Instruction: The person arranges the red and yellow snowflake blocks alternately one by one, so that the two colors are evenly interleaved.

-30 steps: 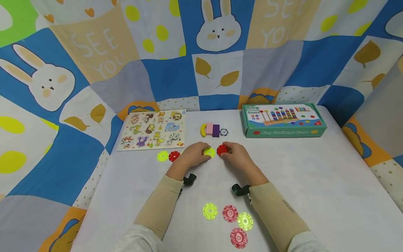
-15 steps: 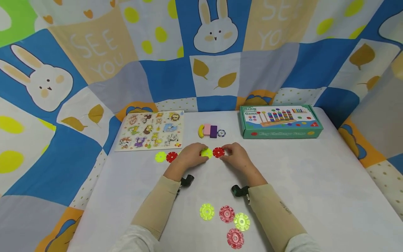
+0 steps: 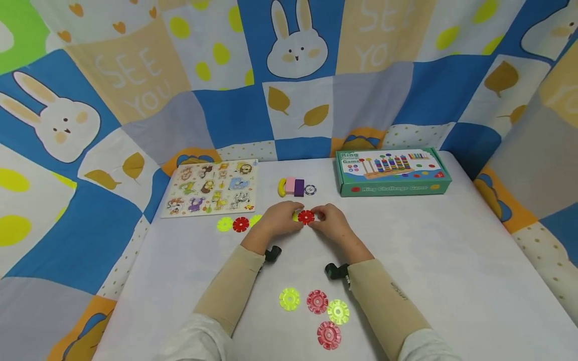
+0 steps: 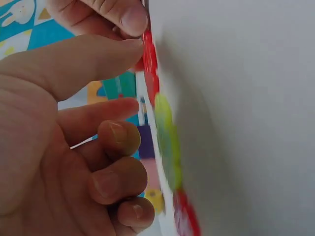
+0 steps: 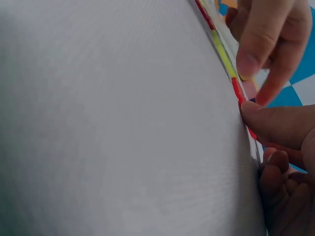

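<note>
While the right hand (image 3: 333, 223) is pinching a red disc (image 3: 306, 217) by its right edge, we are finding the left hand (image 3: 281, 219) with thumb and forefinger parted beside the disc's left side, showing no firm grip. The red disc is standing at the right end of the row of discs (image 3: 241, 224) on the bench (image 3: 429, 250), meeting a yellow-green disc (image 4: 168, 142). We are judging 2 hazards: excess push could be riding it over its neighbour or skewing the row, and a lowered right sleeve (image 3: 384, 296) could be scattering the 4 loose discs (image 3: 338, 312).
</note>
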